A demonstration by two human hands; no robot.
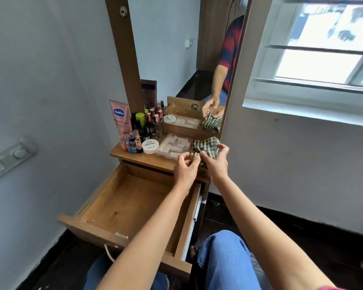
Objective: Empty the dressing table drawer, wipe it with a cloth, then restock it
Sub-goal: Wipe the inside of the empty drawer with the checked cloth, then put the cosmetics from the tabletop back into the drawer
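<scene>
The wooden drawer (pixel 105 208) of the dressing table is pulled out and has nothing inside. A green-and-white checked cloth (pixel 205 144) lies bunched on the right end of the tabletop (pixel 134 156), against the mirror. My right hand (pixel 216 164) rests on the cloth's near edge, with thumb and fingers curved around a fold. My left hand (pixel 186 169) is beside it, fingers curled at the cloth's left edge; whether they pinch it I cannot tell. A clear plastic box (pixel 174 146), a white round jar (pixel 150 146), a pink Vaseline tube (pixel 121 116) and several small bottles (pixel 143 130) stand on the tabletop.
The tall mirror (pixel 176 49) rises behind the tabletop and reflects my hands and the cloth. A wall with a switch panel (pixel 11 155) is close on the left. A window (pixel 323 45) is on the right. My knees in blue jeans (pixel 222 258) are below the drawer.
</scene>
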